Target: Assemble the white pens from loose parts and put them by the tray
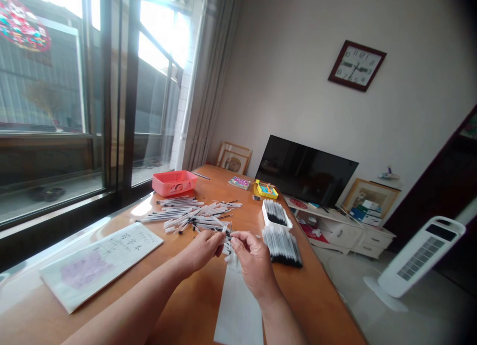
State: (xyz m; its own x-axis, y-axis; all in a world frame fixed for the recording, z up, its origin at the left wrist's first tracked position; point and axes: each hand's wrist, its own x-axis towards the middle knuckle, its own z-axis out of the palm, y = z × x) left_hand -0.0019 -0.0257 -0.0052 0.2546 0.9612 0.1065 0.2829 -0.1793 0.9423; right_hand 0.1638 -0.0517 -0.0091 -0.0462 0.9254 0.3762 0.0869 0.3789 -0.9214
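My left hand (206,245) and my right hand (253,260) meet over the table, thumbs and fingertips pinched close together. A small whitish piece, like part of a pen, sticks up from the left fingertips. Something thin and dark shows at the right fingertips; most of it is hidden. Just beyond lies a loose heap of white pen barrels (201,213), with black ends among them. Beside my right hand, clear pens with black ends (281,245) lie in a neat stack. More of them fill a white box (287,226) behind. A strip of white paper (238,305) runs beneath my hands.
On the left lies a writing booklet (100,265). A red plastic basket (173,182) stands at the far left of the wooden table (186,305), a small colourful book (239,183) and a yellow box (266,190) at its far end. A white tower fan (421,260) stands right.
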